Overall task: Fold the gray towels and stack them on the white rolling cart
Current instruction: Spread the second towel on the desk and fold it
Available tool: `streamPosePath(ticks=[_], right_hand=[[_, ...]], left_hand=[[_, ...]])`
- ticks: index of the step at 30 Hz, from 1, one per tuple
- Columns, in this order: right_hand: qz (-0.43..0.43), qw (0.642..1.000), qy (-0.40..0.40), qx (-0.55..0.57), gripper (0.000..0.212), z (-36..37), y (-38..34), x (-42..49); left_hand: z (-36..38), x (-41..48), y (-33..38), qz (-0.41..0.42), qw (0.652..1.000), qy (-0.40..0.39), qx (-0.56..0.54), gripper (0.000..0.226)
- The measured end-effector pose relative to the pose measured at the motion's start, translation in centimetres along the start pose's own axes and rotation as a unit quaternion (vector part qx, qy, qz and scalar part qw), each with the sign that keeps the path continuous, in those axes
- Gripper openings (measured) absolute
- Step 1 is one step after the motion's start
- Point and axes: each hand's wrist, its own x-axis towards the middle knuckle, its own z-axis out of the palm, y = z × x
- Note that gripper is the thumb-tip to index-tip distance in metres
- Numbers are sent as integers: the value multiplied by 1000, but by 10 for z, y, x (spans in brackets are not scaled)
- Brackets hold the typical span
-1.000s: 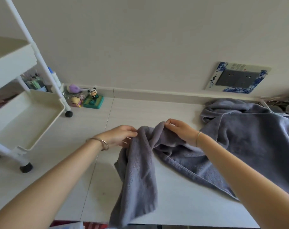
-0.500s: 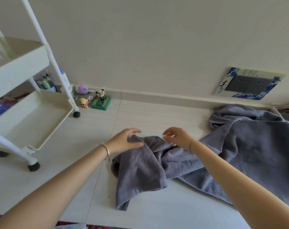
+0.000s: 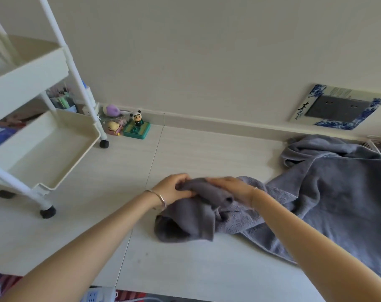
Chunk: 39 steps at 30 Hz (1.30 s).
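A small gray towel (image 3: 189, 221) lies bunched on the white table in front of me. My left hand (image 3: 173, 189) grips its raised top edge, fingers curled into the cloth. My right hand (image 3: 230, 188) lies over the same bunch from the right, its fingers on the fabric. A large gray towel (image 3: 337, 192) is spread and rumpled over the right side of the table, its near edge under the small towel. The white rolling cart (image 3: 46, 149) stands at the left, its lower tray bare.
Small toy figures (image 3: 135, 125) and a cup of pens (image 3: 63, 101) sit against the wall behind the cart. A blue-patterned socket plate (image 3: 337, 107) is on the wall at the right. A power strip (image 3: 98, 296) shows below the table's front edge.
The small towel hung over the table's front edge a second ago; it is now gathered into a bunch on the table. Both hands have come together on its top.
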Motion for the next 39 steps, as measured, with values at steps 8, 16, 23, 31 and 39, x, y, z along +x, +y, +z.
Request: streamPosePath(ticks=[8, 16, 23, 31, 39], right_hand=[[-82, 959, -4, 270, 49, -15, -70, 16], [-57, 981, 93, -159, 28, 16, -26, 45], [-61, 947, 138, -285, 54, 25, -1, 73], [-51, 972, 85, -215, 46, 35, -14, 90], [-119, 992, 43, -10, 44, 55, -67, 116]], left_hand=[[-56, -12, 32, -126, 955, 87, -254, 25], [-74, -34, -36, -116, 958, 261, -10, 57], [-42, -20, -42, -31, 950, 136, 280, 97], [-37, -4, -45, -143, 887, 188, 398, 78], [-51, -15, -70, -224, 911, 224, 263, 87]])
